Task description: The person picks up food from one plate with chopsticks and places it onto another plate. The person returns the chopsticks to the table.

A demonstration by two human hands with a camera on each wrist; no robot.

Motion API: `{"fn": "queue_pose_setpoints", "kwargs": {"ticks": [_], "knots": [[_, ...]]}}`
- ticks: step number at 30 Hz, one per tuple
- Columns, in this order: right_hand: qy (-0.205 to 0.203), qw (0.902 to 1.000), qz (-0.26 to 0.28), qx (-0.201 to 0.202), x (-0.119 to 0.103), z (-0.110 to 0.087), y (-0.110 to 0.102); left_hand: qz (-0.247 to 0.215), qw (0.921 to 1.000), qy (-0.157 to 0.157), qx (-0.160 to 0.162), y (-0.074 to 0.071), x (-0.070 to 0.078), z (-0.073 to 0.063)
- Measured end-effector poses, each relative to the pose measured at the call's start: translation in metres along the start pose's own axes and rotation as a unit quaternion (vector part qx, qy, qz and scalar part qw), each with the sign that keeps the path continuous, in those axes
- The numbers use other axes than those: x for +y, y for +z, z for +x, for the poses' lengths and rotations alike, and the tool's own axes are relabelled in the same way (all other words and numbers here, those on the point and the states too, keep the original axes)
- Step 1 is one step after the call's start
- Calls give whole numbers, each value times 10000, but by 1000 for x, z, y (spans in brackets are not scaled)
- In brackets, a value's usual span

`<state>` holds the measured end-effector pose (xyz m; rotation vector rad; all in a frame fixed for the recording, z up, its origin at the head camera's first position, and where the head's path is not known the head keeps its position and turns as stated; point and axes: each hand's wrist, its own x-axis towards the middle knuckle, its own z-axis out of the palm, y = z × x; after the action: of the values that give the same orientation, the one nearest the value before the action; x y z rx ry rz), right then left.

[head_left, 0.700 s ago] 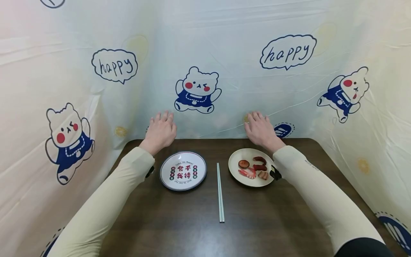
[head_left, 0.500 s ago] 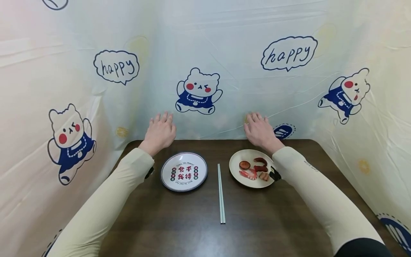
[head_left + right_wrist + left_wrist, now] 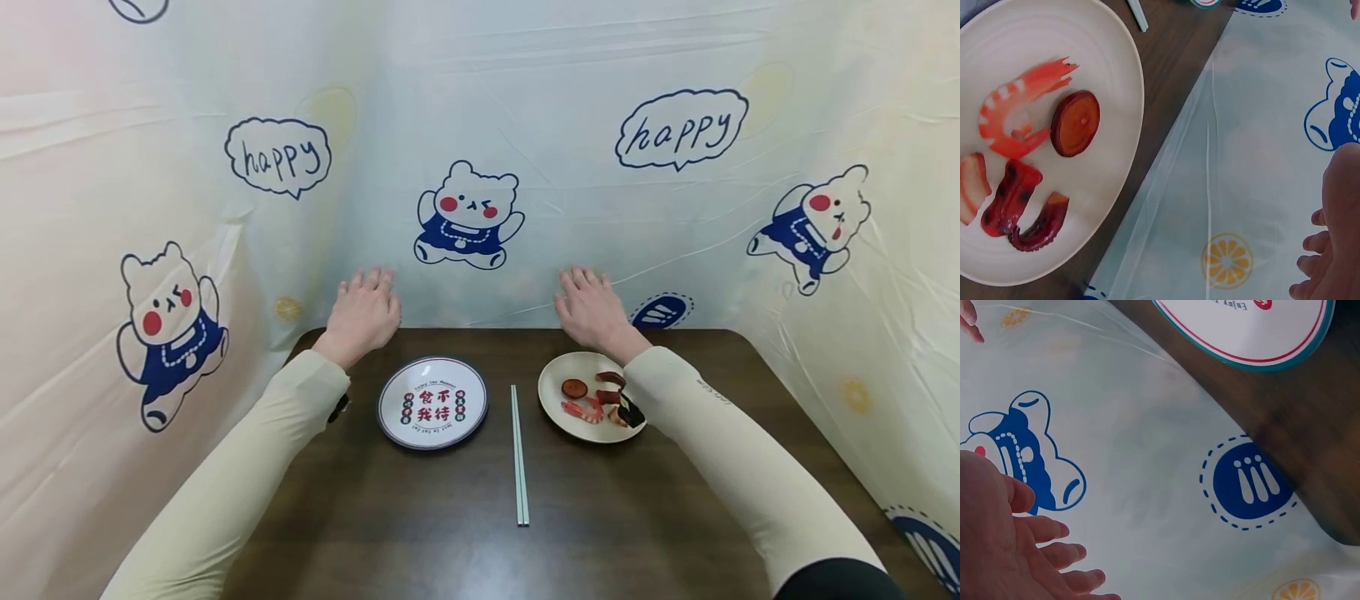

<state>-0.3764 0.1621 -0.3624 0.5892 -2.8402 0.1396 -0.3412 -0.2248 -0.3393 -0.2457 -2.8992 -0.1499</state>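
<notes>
Just short of the left hand (image 3: 360,315), on the person's side: a white blue-rimmed plate (image 3: 432,403) with red lettering. In a similar spot below the right hand (image 3: 594,308): a cream plate (image 3: 1119,162) of food. Between the two plates: pale green chopsticks (image 3: 520,458), side by side, pointing away from the person.

Both hands empty, palms down, with loosely extended fingers, slightly bent and parted in the wrist views. Both arms stretched forward in cream sleeves (image 3: 720,450), past the counter's far edge in the head view. Cannot tell whether touching the cloth behind.

On the cream plate: a curled shrimp (image 3: 992,119), a round brown slice (image 3: 1075,123), a red chunk (image 3: 1011,197), a dark-red tentacle piece (image 3: 1041,228) and a striped slab of meat (image 3: 971,190). Across its right side in the head view, hiding some food: a black wrist device (image 3: 632,412) and the right sleeve. All on a dark wooden counter (image 3: 390,542), before a bear-print cloth (image 3: 480,100).
</notes>
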Motion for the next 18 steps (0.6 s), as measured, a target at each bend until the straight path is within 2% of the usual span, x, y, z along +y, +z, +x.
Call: {"fn": "queue_pose_setpoints", "kwargs": {"ticks": [5, 12, 18], "knots": [[-11, 10000, -13, 27, -11, 3, 3, -57, 10000, -27, 5, -1, -4, -3], [-76, 9997, 231, 4, -28, 8, 7, -39, 9999, -118, -19, -1, -9, -7], [-165, 9997, 175, 42, -39, 12, 8, -42, 9999, -121, -80, 0, -14, -10]]}}
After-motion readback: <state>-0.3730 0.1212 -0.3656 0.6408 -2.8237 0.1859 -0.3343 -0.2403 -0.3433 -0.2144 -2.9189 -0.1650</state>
